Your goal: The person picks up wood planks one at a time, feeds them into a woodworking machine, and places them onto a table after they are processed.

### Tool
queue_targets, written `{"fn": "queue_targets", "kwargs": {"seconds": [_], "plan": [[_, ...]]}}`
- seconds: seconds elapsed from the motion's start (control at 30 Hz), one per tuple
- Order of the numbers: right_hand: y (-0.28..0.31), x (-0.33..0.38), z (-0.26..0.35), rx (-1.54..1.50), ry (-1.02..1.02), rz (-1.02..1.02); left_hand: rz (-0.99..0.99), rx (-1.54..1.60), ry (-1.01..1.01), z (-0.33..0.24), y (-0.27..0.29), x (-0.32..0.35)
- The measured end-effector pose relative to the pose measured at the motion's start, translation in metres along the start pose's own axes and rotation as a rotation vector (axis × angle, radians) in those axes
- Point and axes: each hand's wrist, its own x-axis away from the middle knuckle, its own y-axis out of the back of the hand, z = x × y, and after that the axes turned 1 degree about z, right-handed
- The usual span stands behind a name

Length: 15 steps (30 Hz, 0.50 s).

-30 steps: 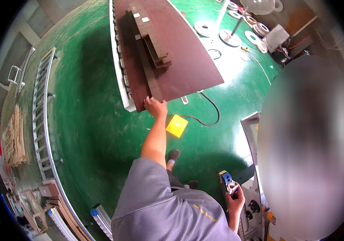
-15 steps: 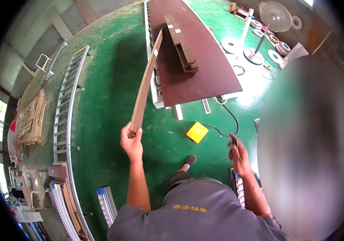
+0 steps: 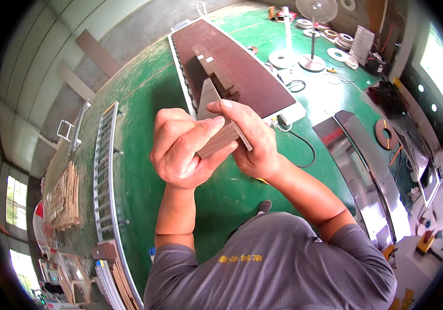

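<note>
Over a green workshop floor [image 3: 144,155] you are pinching a short brown laminated wood offcut [image 3: 220,138] between both hands, left hand [image 3: 182,150] closing from below, right hand [image 3: 250,139] wrapping its upper end. It looks stiff, light and smooth-faced, so grip its edges; the long dark board [image 3: 234,67] is lying well beyond your grip.

A wooden strip [image 3: 221,132] sits in the middle, near the person, between the left hand [image 3: 182,150] on its left and the right hand [image 3: 252,139] on its right; both hands grip it. Beyond the hands, far on the floor [image 3: 144,103], lies a long board [image 3: 231,67] with small blocks [image 3: 216,77] on its near part. To the right of the board stand two fans [image 3: 312,31], with tape rolls [image 3: 343,41] farther right. A ladder [image 3: 105,170] lies on the floor at left, with a stack of wood strips [image 3: 66,196] farther left. A metal machine [image 3: 366,175] stands at right.
</note>
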Motion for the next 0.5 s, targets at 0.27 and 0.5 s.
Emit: {"fn": "queue_targets", "kwargs": {"seconds": [0.27,0.5], "plan": [[0.032,0.003,0.026,0.000,-0.281,-0.015,-0.021,0.034,-0.039,-0.011,-0.028,-0.007],[0.044,0.007,0.045,-0.019,-0.474,-0.023,0.009,0.006,-0.058,-0.021,-0.041,0.001]]}}
